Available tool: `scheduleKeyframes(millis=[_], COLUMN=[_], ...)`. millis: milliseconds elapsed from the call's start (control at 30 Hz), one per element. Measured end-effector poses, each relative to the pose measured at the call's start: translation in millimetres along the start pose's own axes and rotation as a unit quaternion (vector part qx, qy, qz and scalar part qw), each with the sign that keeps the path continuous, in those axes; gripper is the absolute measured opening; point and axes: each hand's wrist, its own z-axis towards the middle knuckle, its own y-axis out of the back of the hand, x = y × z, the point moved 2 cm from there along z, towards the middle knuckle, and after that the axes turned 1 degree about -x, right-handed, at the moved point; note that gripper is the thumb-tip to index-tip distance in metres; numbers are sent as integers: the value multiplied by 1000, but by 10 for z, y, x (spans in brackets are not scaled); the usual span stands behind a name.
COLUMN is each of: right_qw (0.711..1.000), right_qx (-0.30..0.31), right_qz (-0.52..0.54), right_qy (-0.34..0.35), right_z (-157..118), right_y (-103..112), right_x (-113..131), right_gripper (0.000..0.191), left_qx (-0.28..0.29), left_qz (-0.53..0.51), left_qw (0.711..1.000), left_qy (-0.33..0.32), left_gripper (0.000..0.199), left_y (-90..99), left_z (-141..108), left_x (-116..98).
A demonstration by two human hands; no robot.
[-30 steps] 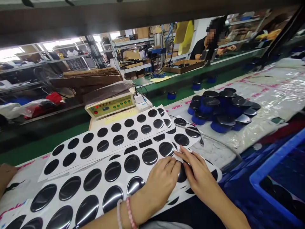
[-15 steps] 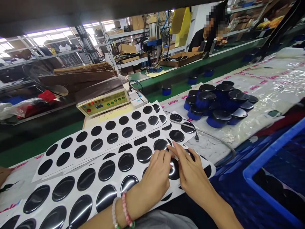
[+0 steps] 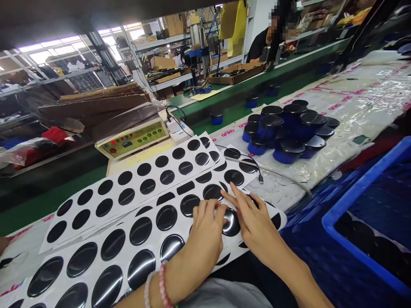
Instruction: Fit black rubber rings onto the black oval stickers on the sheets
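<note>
My left hand (image 3: 205,231), with beaded bracelets (image 3: 162,284) on its wrist, rests on a white sheet (image 3: 156,239) of round glossy black stickers. Its fingers are bent and pressed together; their tips touch the sheet, and anything pinched under them is hidden. From the other side my right hand (image 3: 257,222) lies over the same sheet, fingers stretched out and slightly apart. Between the hands shows a black round sticker (image 3: 230,224), partly covered by fingers. Behind it, a stack of similar sheets (image 3: 135,186) lies overlapped.
Several blue cups with black tops (image 3: 289,150) cluster at the right. A cable (image 3: 260,176) crosses the sheets. A control box (image 3: 135,139) stands behind. A blue crate (image 3: 348,252) is at lower right. Across the green conveyor (image 3: 205,126), a person (image 3: 258,45) sits near a cardboard tray (image 3: 237,77).
The whole view has shifted slightly, so the scene sits a little left and higher. Both hands stay at the same sticker, with only slight finger movement.
</note>
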Motion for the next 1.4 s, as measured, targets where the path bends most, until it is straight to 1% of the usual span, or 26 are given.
scheduleKeyframes(millis=[67,167,233,267,333,367,400,433,467,500,533,567,600,633,667,700,733,800,867,967,1067,1133,1267,1333,1400], right_qw=[1000,1000,1000,1000,998,997,995,994,992,991,990,989,988,988,988,989,990,992,995,998,998,997,995,994,995], right_qx=[3,6,3,-1,-12,-17,-21,-24,-25,-28,-33,-41,-53,-64,-75,-83,-88,-84,-63,-30,-28,-34,-41,-47,-49], right_qz=[2,0,-12,-25,-61,-79,-94,-106,-115,-122,-127,-130,-129,-123,-113,-101,-91,-77,-70,-54,-49,-55,-70,-72,-70], right_qy=[-5,-12,-13,-9,4,13,23,31,39,47,54,59,64,67,68,66,62,48,29,-13,-39,-46,-63,-66,-59], right_z=[9,22,29,30,27,24,20,16,13,13,15,19,25,32,39,46,54,76,113,205,302,345,369,362,355], right_y=[6,11,9,7,3,1,-1,-1,-2,-3,-4,-5,-9,-17,-28,-42,-59,-93,-117,-118,-103,-109,-152,-165,-169], right_x=[5,15,19,20,19,19,20,25,35,51,73,98,126,151,171,184,189,183,177,195,236,251,231,216,208], right_gripper=[79,64,54,49,43,42,41,40,40,40,40,41,43,45,49,52,55,59,64,73,83,87,89,89,87], left_qx=[-3,-13,-11,-8,-1,-4,-27,-64,-107,-147,-171,-169,-138,-93,-49,-11,16,35,29,25,35,45,44,33,20], left_qz=[-56,-135,-183,-203,-234,-247,-263,-283,-303,-318,-326,-323,-304,-271,-224,-172,-128,-74,-63,-62,-79,-88,-83,-75,-69], left_qw=[998,989,981,977,970,966,958,947,935,926,923,928,941,957,972,983,988,992,994,996,995,995,996,997,997], left_qy=[-3,-50,-65,-65,-66,-81,-110,-139,-149,-141,-116,-75,-46,-39,-50,-68,-82,-93,-84,-65,-38,-26,-12,-13,-26], left_gripper=[32,24,17,17,23,26,30,34,36,36,32,24,16,23,34,40,42,37,33,37,43,42,31,19,8], left_y=[44,84,90,97,143,195,274,374,481,584,666,716,729,710,667,608,543,430,368,350,349,333,281,288,364], left_z=[15,1,-71,-129,-274,-344,-402,-434,-431,-387,-300,-176,-27,130,282,414,520,643,665,634,644,671,652,567,422], left_x=[20,57,78,85,88,85,82,88,112,152,205,268,326,374,412,441,463,482,476,472,511,534,506,482,492])
